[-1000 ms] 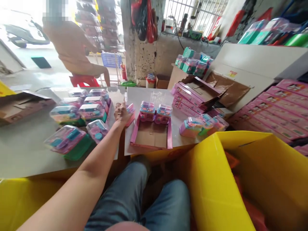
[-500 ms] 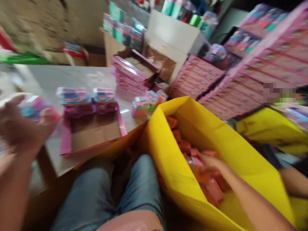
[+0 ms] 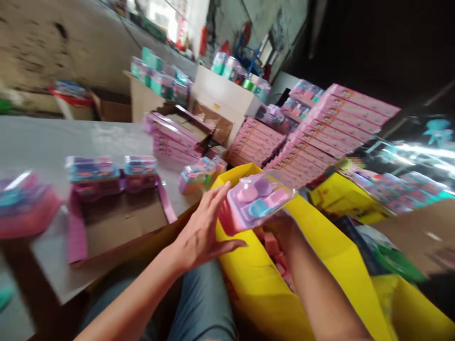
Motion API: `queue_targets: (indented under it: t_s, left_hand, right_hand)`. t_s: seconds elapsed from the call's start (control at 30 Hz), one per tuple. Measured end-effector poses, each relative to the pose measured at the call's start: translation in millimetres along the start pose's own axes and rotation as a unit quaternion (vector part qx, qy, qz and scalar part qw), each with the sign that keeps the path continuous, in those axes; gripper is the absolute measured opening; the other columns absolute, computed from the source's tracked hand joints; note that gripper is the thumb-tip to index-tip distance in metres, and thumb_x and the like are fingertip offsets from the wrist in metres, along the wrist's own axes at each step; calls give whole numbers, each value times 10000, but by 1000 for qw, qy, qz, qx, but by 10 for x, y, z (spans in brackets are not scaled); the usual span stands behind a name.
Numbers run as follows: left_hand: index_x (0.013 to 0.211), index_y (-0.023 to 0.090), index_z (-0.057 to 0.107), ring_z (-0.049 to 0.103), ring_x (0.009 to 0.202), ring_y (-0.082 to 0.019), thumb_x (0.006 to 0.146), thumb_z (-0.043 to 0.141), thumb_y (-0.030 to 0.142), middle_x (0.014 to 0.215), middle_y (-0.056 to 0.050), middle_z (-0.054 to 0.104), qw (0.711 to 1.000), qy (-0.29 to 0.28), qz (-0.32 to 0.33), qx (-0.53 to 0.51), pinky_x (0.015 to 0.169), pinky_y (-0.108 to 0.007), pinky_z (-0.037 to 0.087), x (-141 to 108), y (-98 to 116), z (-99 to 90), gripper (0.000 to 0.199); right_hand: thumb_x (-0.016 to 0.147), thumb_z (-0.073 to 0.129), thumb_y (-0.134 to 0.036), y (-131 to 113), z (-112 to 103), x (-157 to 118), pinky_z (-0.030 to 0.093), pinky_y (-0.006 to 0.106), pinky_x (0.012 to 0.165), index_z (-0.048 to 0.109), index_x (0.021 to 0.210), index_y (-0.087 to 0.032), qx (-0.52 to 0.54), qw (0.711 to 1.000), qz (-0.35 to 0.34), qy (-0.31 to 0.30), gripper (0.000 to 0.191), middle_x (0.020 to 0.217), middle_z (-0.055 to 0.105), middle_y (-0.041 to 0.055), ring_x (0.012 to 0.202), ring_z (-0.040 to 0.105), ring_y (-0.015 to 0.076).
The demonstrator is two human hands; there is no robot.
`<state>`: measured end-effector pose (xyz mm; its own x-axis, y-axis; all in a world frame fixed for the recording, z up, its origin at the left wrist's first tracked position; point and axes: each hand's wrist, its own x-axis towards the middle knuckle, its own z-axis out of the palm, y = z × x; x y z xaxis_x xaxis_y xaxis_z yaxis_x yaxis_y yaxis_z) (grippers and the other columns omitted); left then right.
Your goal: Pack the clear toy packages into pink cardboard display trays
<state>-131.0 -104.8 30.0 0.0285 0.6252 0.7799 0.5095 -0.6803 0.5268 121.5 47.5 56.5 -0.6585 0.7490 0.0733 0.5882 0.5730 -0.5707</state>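
Note:
Above the yellow bag [image 3: 313, 227] hangs a clear-topped plastic pack [image 3: 258, 196] with a coral base and pink, purple and blue pieces in a lilac tray. My right hand [image 3: 280, 225] holds it from below, its fingers mostly hidden behind the pack. My left hand [image 3: 204, 227] is at the pack's left side, fingers stretched and thumb spread; whether it touches cannot be made out. Coral-coloured pieces [image 3: 273, 246] lie inside the bag. On the table, a pink display box [image 3: 121, 232] has several small packs along its back. A similar coral pack [image 3: 26, 206] stands at the far left.
The grey table [image 3: 106, 135] lies to the left. Pink boxes [image 3: 320, 128] are stacked high behind the bag, beside a white carton [image 3: 223, 92]. Small packs [image 3: 199, 175] stand near the bag's far rim. Another yellow bag [image 3: 344, 199] is at the right.
My right hand has come up out of the yellow bag with a pack. My left hand has let go of its pack at the far left and moved right beside the new one. The view has shifted.

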Motion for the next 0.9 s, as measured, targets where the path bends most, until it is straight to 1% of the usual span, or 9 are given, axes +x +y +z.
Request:
queue_targets:
  t_s: [0.07,0.17,0.3,0.37,0.43,0.5,0.53,0.63,0.9]
  left_hand:
    - [1589,242,164,405,1419,-334,815,758,362,1540,-181,380,999,35,-25,-7,1182,-503,376,-166,-106,-218,983]
    - [1557,215,275,445,1391,-316,805,764,346,1518,-172,424,993,77,-90,-16,1180,-453,379,-551,-317,-734,906]
    - [1516,197,381,447,1402,-279,931,598,397,1509,-146,461,968,132,-213,-4,1177,-418,378,-1023,-606,-1393,656]
    - [1437,172,491,501,1349,-254,1000,434,350,1432,-138,537,928,208,-298,87,1158,-409,396,-1193,-786,-1602,476]
    - [1378,114,543,536,1296,-277,986,407,280,1351,-177,580,841,246,-421,234,1143,-438,401,-1337,-980,-1706,447]
    - [1376,69,540,555,1261,-327,926,496,242,1298,-224,598,760,206,-525,324,1112,-479,419,-1466,-1156,-1713,485]
    - [1373,63,544,566,1244,-342,897,535,228,1280,-235,609,745,174,-551,334,1092,-486,435,-1524,-1227,-1691,504]
    - [1292,103,623,602,1196,-321,864,551,170,1225,-199,656,765,130,-542,324,1071,-443,463,-1660,-1357,-1588,439]
    - [1316,137,612,604,1203,-277,904,469,145,1220,-150,665,790,138,-501,327,1088,-390,465,-1795,-1378,-1539,436]
  right_hand:
    - [668,770,-624,-255,435,321,611,460,736,717,1015,-253,94,994,-30,-51,511,874,700,68,923,681,303]
    - [554,854,-573,-686,1138,828,595,474,828,709,1024,-230,205,967,-82,-126,600,938,706,75,981,662,319]
    - [561,837,-583,-1266,2144,1343,548,451,961,676,1097,-222,326,917,-119,-196,666,1041,712,80,1111,623,320]
    - [601,808,-588,-1459,2567,1493,544,431,967,628,1202,-234,347,905,-127,-209,720,1134,696,85,1132,620,309]
    - [650,783,-569,-1540,2870,1602,537,424,978,567,1291,-253,356,904,-129,-199,747,1207,674,92,1137,624,298]
    - [669,786,-526,-1523,3050,1699,526,430,991,526,1332,-270,348,911,-128,-180,757,1224,669,95,1125,632,295]
    - [665,797,-503,-1491,3103,1746,522,434,996,509,1346,-278,339,916,-126,-172,773,1224,670,93,1119,635,293]
    - [631,830,-472,-1391,3183,1874,508,452,1014,488,1368,-294,303,929,-120,-175,832,1240,666,85,1123,629,293]
    - [567,867,-481,-1460,3375,2093,451,452,1071,541,1248,-142,298,926,-152,-178,828,1270,635,171,1152,593,287]
